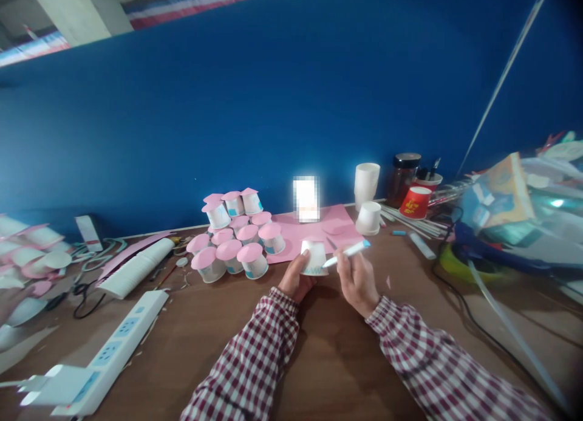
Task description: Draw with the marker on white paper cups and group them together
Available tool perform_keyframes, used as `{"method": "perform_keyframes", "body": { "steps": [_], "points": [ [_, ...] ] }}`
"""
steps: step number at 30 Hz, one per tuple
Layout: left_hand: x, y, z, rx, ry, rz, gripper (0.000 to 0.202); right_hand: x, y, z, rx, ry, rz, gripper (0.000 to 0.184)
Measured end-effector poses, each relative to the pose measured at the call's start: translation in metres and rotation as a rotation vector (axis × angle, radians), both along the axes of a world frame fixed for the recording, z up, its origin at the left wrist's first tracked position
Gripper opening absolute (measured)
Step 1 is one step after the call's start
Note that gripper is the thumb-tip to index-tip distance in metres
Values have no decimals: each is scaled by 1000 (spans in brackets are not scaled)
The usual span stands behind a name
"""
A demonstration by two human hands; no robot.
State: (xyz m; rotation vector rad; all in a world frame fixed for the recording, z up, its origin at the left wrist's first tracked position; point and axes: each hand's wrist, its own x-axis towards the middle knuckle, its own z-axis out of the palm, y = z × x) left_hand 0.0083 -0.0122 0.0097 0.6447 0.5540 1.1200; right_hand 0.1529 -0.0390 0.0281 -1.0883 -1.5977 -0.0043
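Observation:
My left hand (296, 279) is closed around the side of a white paper cup (314, 256), held upside down above the table. A band of teal zigzag marks runs near the cup's rim. In my right hand (358, 282) is a white marker with a blue end (348, 253), its tip at the cup's right side near the rim. Behind the cup lies a sheet of pink paper (291, 229). Left of it stand several upturned cups with pink paper tops (252, 260), some stacked on others.
Left are a white power strip (113, 348) and a sleeve of nested cups (136, 267). At the back right stand a stack of white cups (367, 185), an upturned cup (368, 219), a red cup (415, 203) and a dark-lidded jar (404, 178). Bags (510, 208) and cables crowd the far right.

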Motion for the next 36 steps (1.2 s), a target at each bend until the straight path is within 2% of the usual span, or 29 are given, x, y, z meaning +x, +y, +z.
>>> {"method": "perform_keyframes", "body": {
  "steps": [9,15,20,28,36],
  "points": [
    [-1,0,3,-24,24,-10,39,-2,0,-3,-38,-59,24,26],
    [-2,3,-3,20,31,-23,46,-2,1,-5,-14,-74,42,25],
    [-2,2,-2,52,37,-42,38,-2,0,-2,-7,-66,26,25],
    [1,-3,2,41,20,-54,38,-1,1,-2,41,-63,-10,25],
    [-1,-1,0,-3,-5,-17,37,-1,1,-3,-17,-87,33,25]
  ]
}}
